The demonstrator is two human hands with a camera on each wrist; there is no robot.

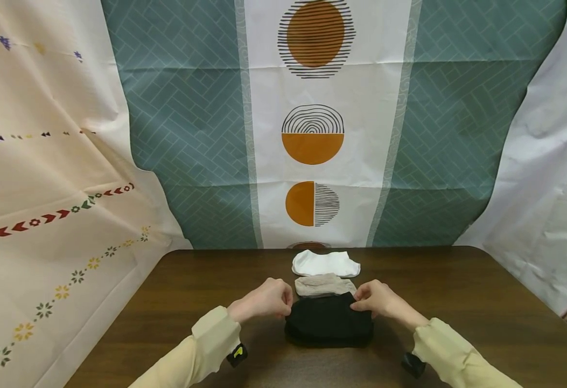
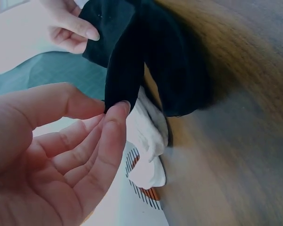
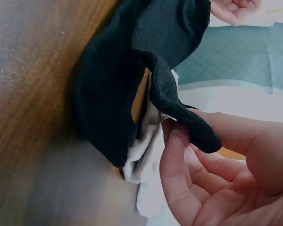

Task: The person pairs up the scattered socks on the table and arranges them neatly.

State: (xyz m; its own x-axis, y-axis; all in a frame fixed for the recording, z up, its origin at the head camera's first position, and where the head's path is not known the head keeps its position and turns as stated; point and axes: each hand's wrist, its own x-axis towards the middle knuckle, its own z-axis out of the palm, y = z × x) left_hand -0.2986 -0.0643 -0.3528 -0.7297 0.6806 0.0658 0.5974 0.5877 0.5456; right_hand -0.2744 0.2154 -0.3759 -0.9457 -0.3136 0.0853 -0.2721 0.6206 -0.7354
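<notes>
A black sock (image 1: 329, 315) is stretched between both hands over the table. My left hand (image 1: 268, 299) pinches one end of it between thumb and fingertips. At the opposite end, my right hand (image 1: 377, 300) pinches the cloth the same way. In the left wrist view, the lifted black cloth (image 2: 125, 70) hangs over more black cloth (image 2: 179, 75) lying on the wood; whether that is a second sock, I cannot tell. Just behind lies a beige sock (image 1: 324, 285), and farther back a white sock (image 1: 324, 264).
The dark wooden table (image 1: 205, 291) extends to both sides of the socks. A patterned green and white curtain (image 1: 312, 172) hangs behind its far edge. Pale cloths hang at the left (image 1: 70, 188) and right (image 1: 545, 215).
</notes>
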